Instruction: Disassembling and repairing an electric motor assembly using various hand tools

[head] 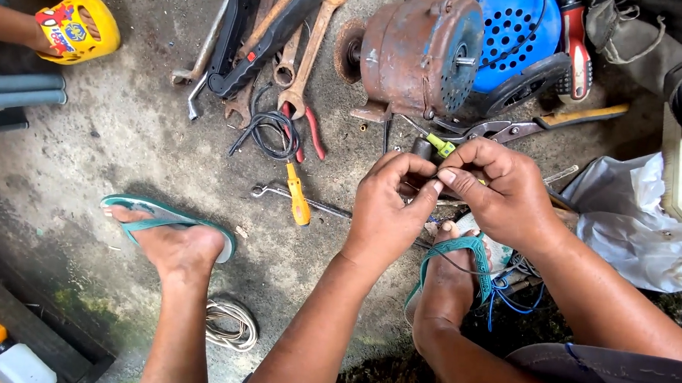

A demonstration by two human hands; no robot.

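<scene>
Fingertips of left hand (388, 207) and right hand (497, 186) pinch a wire (464, 266) beside crowded motor (419, 49).

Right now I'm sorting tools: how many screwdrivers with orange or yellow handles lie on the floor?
1 clearly: an orange-handled screwdriver lies left of the left hand, below the wrenches. A small green-tipped tool near the right hand may be another; more could be hidden.

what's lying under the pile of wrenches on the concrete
Under the rusty wrenches lies a coil of black cable and red-handled pliers, their jaws hidden beneath. A black tool rests on top. Whatever else is below is covered.
</scene>
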